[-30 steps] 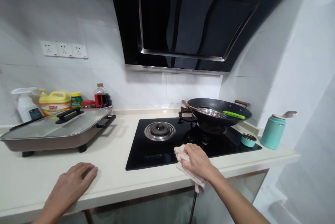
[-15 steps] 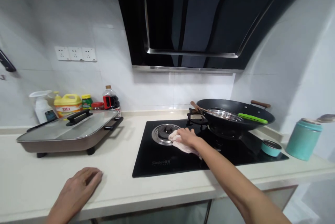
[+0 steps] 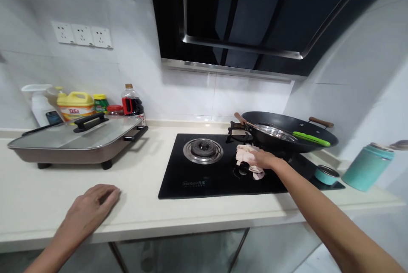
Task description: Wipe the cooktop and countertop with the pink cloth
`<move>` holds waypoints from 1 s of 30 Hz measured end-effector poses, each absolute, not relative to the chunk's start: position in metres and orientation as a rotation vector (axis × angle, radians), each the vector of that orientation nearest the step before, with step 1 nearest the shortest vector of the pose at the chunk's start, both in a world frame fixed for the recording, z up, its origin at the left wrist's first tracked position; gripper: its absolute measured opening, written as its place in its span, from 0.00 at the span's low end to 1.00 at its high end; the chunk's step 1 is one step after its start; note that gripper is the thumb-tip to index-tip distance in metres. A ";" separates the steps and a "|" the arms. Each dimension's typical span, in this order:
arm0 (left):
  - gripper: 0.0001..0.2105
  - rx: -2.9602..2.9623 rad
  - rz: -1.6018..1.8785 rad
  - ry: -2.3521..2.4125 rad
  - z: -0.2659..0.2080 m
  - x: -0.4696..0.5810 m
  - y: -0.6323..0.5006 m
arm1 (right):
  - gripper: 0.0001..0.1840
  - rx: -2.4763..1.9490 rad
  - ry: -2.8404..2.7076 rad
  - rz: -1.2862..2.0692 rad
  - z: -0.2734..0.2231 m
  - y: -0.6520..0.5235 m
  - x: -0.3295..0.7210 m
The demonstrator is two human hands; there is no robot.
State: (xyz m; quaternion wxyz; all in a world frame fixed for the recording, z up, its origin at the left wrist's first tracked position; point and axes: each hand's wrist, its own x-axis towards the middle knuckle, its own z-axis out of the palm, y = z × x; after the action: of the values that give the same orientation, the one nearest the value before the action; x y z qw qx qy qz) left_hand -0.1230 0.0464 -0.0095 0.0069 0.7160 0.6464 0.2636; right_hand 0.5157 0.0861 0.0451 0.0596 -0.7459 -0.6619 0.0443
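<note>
Currently, your right hand (image 3: 264, 159) grasps the pale cloth (image 3: 246, 154) on the black cooktop (image 3: 213, 179), beside a control knob (image 3: 244, 168); your left hand (image 3: 89, 208) rests on the countertop (image 3: 140, 198), fingers released and loosely curled.

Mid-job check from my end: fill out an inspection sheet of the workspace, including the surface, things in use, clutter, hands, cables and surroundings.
Surface: pale countertop with a black cooktop set in it.
Things in use: bunched pale cloth on the cooktop, beside a control knob.
Clutter: lidded pan, left, bottles behind it; wok and small teal cup, right, on the cooktop; teal jar beyond.
Hands: left hand rests on the countertop; right hand on the cloth, fingertips hidden.
Cables: nothing seen.
Surroundings: range hood above; wall sockets, upper left.
</note>
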 end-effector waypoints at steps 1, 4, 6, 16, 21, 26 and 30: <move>0.22 2.236 0.820 2.029 -0.010 -0.122 0.046 | 0.42 -2.263 -2.018 0.182 0.046 0.080 0.518; 0.22 2.247 0.805 2.023 -0.008 -0.120 0.045 | 0.46 -2.228 -2.090 0.314 0.051 0.068 0.522; 0.22 2.259 0.794 2.009 -0.006 -0.119 0.044 | 0.47 -2.191 -2.133 0.361 0.056 0.063 0.523; 0.23 2.219 0.767 2.061 -0.005 -0.122 0.045 | 0.48 -2.414 -2.076 0.274 0.067 0.101 0.502; 0.24 2.208 0.745 2.072 -0.010 -0.127 0.049 | 0.44 -2.447 -2.043 0.224 0.068 0.113 0.506; 0.23 2.245 0.774 2.050 -0.012 -0.126 0.049 | 0.46 -2.369 -2.022 0.200 0.059 0.114 0.508; 0.22 2.308 0.810 2.011 -0.010 -0.124 0.047 | 0.36 -2.287 -2.022 0.131 0.054 0.134 0.497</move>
State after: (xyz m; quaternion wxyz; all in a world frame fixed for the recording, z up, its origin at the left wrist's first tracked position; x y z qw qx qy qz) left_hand -0.1239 0.0465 -0.0103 -0.0122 0.7288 0.6351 0.2558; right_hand 0.4972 0.1340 0.0536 0.0430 -0.7479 -0.6610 0.0427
